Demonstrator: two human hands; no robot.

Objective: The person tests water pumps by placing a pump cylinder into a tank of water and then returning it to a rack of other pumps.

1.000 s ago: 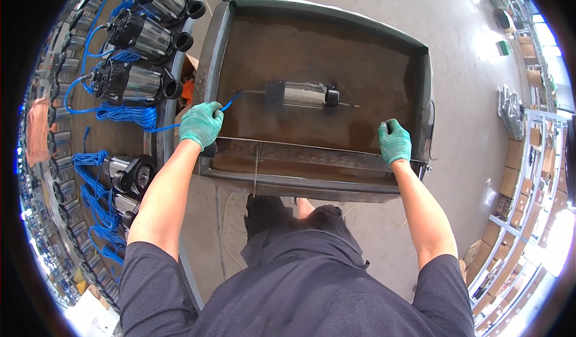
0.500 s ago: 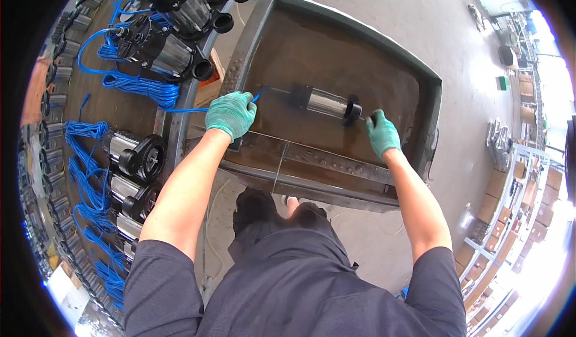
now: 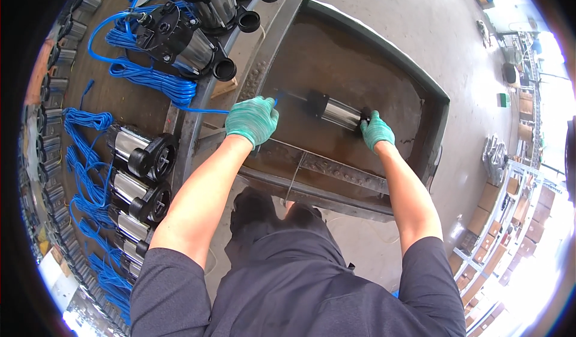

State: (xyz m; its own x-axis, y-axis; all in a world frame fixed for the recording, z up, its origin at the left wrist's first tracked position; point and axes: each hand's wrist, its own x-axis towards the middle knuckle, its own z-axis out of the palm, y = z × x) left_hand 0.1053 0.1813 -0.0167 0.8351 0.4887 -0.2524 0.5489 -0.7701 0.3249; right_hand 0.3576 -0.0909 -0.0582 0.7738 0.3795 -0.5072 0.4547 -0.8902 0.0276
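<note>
A metal tank point(image 3: 384, 36) of murky brown water lies in front of me, and a silver and black submersible pump point(image 3: 341, 114) lies on its side in it. The pump's left end is blurred under the water. My right hand point(image 3: 377, 131), in a green glove, has its fingers closed round the pump's black right end, covering most of it. At the tank's left rim my left hand point(image 3: 252, 121), also gloved in green, is closed on a blue cable point(image 3: 207, 111). That cable shows on both sides of the fist and runs left to a coiled bundle point(image 3: 159, 80).
Several upright pumps point(image 3: 180, 40) with blue cables stand at the upper left, beside the tank. More pumps point(image 3: 135, 145) lie in a row at the left. A perforated metal bar point(image 3: 342, 172) crosses the tank's near side. Shelving with cartons point(image 3: 489, 217) stands far right.
My right hand has moved from just beside the pump's black end onto it. The left hand keeps hold of the blue cable. The whole view has shifted slightly.
</note>
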